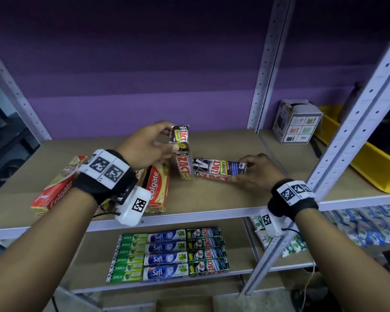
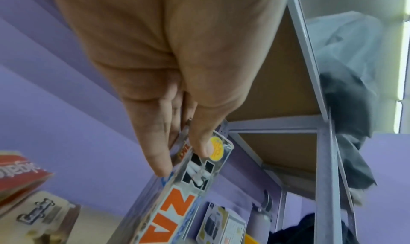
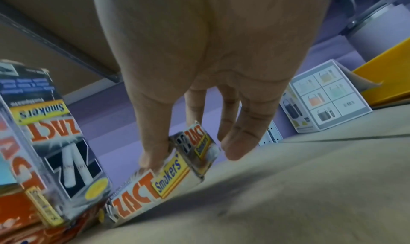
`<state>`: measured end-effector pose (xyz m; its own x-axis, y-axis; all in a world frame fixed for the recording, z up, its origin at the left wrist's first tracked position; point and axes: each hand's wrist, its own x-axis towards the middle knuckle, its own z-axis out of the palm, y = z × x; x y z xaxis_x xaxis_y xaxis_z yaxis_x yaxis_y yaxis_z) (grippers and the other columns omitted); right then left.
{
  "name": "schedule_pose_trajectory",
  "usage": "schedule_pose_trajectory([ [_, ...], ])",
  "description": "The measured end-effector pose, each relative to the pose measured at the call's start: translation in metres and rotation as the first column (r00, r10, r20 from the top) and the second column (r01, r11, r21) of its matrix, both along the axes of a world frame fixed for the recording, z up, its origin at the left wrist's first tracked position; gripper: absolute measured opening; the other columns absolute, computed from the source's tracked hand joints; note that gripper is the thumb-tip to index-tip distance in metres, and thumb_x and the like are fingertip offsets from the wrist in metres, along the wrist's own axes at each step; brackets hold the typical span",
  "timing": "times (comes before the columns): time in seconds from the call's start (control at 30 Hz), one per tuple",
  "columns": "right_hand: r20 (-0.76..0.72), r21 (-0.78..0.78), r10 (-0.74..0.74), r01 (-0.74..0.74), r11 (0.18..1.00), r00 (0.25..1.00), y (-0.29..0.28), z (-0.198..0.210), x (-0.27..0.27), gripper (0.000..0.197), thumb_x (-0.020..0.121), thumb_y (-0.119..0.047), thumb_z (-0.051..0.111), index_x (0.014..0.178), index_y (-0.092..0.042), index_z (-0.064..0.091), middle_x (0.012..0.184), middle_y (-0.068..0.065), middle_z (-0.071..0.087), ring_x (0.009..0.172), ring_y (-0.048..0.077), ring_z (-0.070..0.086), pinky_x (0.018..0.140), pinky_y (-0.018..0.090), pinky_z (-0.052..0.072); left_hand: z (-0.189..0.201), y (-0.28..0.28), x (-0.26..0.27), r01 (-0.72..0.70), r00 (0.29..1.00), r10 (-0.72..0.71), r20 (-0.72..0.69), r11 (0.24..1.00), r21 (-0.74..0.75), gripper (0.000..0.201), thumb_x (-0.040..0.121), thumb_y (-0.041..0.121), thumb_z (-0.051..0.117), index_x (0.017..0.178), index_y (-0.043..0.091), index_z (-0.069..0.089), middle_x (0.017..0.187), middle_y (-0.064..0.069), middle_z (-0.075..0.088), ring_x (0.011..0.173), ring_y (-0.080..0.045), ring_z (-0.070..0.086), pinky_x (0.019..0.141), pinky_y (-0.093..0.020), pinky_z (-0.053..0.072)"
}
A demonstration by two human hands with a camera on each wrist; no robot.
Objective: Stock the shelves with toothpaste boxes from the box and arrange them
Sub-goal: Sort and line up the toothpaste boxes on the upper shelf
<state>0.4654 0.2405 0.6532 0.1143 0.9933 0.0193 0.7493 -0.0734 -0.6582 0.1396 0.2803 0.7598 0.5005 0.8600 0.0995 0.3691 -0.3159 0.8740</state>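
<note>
On the brown upper shelf [image 1: 212, 199], my left hand [image 1: 169, 143] pinches the top end of an upright Zact Smokers toothpaste box [image 1: 185, 167]. In the left wrist view the thumb and fingers clamp that box [image 2: 195, 186] near its top. Just right of it, a second Zact box [image 1: 218, 170] lies flat, and my right hand [image 1: 243, 172] grips its right end. The right wrist view shows the lying box [image 3: 155, 186] under that hand's fingertips, with the upright box [image 3: 55, 142] to its left. Two Colgate boxes [image 1: 52, 190] [image 1: 158, 190] lie left of the Zact boxes, partly hidden by my left wrist.
The lower shelf holds neat rows of Darlie, Safi and Zact boxes [image 1: 167, 255]. A white carton [image 1: 297, 122] and a yellow bin [image 1: 369, 163] sit in the bay to the right. Perforated metal uprights [image 1: 266, 70] [image 1: 358, 122] stand close to my right hand.
</note>
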Motion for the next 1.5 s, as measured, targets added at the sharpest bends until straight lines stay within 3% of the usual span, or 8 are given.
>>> schedule_pose_trajectory([
  [0.13, 0.062, -0.036, 0.031, -0.028, 0.999, 0.998, 0.009, -0.008, -0.001, 0.048, 0.073, -0.027, 0.086, 0.118, -0.023, 0.069, 0.115, 0.000, 0.070, 0.097, 0.014, 0.064, 0.092, 0.028, 0.050, 0.002, 0.006, -0.020, -0.004, 0.989, 0.018, 0.145, 0.995, -0.096, 0.037, 0.086, 0.008, 0.068, 0.120, 0.020, 0.058, 0.128, -0.006, 0.055, 0.106, -0.025, 0.068, 0.089, -0.043, 0.057],
  [0.27, 0.068, -0.057, 0.054, -0.050, 0.997, 0.996, 0.016, -0.010, -0.006, 0.042, 0.081, -0.024, 0.079, 0.122, -0.025, 0.069, 0.116, -0.002, 0.071, 0.102, 0.016, 0.066, 0.096, 0.035, 0.052, -0.001, 0.006, -0.033, -0.049, 0.976, 0.068, 0.206, 0.994, -0.096, 0.033, 0.086, 0.008, 0.068, 0.117, 0.018, 0.060, 0.127, -0.007, 0.058, 0.104, -0.021, 0.069, 0.080, -0.032, 0.060],
  [0.43, 0.264, -0.070, 0.071, -0.054, 0.996, 0.962, 0.028, -0.004, -0.017, 0.038, 0.085, -0.034, 0.072, 0.122, -0.040, 0.068, 0.119, -0.001, 0.070, 0.110, 0.022, 0.063, 0.099, 0.029, 0.049, -0.002, 0.005, -0.038, -0.108, 0.964, 0.135, 0.231, 0.986, -0.126, 0.033, 0.084, 0.012, 0.069, 0.114, 0.018, 0.059, 0.125, -0.004, 0.059, 0.105, -0.023, 0.068, 0.080, -0.031, 0.060],
  [0.57, 0.444, 0.007, 0.073, -0.084, 0.996, 0.893, 0.034, 0.004, -0.033, 0.034, 0.084, -0.038, 0.073, 0.116, -0.045, 0.069, 0.115, 0.003, 0.060, 0.111, 0.029, 0.053, 0.099, 0.037, 0.047, 0.000, 0.002, -0.041, -0.089, 0.956, 0.127, 0.263, 0.984, -0.153, 0.031, 0.086, 0.010, 0.067, 0.115, 0.017, 0.058, 0.127, -0.005, 0.059, 0.103, -0.019, 0.069, 0.077, -0.024, 0.058],
  [0.9, 0.524, 0.006, 0.095, -0.115, 0.993, 0.846, 0.053, 0.008, -0.065, 0.029, 0.082, -0.021, 0.071, 0.104, -0.041, 0.072, 0.112, -0.003, 0.065, 0.102, 0.021, 0.063, 0.084, 0.028, 0.052, 0.000, 0.001, -0.041, -0.092, 0.877, 0.183, 0.444, 0.971, -0.220, 0.031, 0.087, 0.006, 0.065, 0.115, 0.018, 0.059, 0.120, 0.001, 0.065, 0.106, -0.024, 0.069, 0.082, -0.028, 0.059],
  [1.13, 0.521, -0.067, 0.113, -0.091, 0.994, 0.846, 0.082, 0.010, -0.069, 0.032, 0.085, -0.015, 0.067, 0.099, -0.043, 0.071, 0.114, -0.008, 0.066, 0.099, 0.020, 0.065, 0.078, 0.027, 0.050, -0.001, 0.006, -0.037, -0.126, 0.855, 0.223, 0.469, 0.965, -0.229, 0.039, 0.087, 0.007, 0.066, 0.124, 0.012, 0.055, 0.129, -0.009, 0.060, 0.110, -0.027, 0.067, 0.090, -0.038, 0.057],
  [1.3, 0.524, -0.014, 0.051, -0.052, 0.999, 0.850, 0.096, 0.011, -0.073, 0.029, 0.082, -0.021, 0.070, 0.094, -0.048, 0.072, 0.110, -0.012, 0.069, 0.097, 0.019, 0.066, 0.079, 0.027, 0.052, 0.000, 0.008, -0.034, -0.131, 0.856, 0.227, 0.464, 0.964, -0.232, 0.045, 0.088, 0.006, 0.066, 0.131, 0.009, 0.051, 0.132, -0.011, 0.058, 0.110, -0.028, 0.066, 0.093, -0.041, 0.055],
  [1.5, 0.522, -0.019, 0.048, -0.045, 0.999, 0.852, 0.101, 0.013, -0.073, 0.027, 0.083, -0.026, 0.071, 0.096, -0.049, 0.071, 0.109, -0.012, 0.068, 0.095, 0.018, 0.066, 0.074, 0.025, 0.047, 0.001, 0.011, -0.034, -0.103, 0.847, 0.209, 0.489, 0.967, -0.235, 0.041, 0.086, 0.007, 0.067, 0.123, 0.019, 0.054, 0.133, -0.009, 0.057, 0.111, -0.027, 0.066, 0.091, -0.039, 0.056],
])
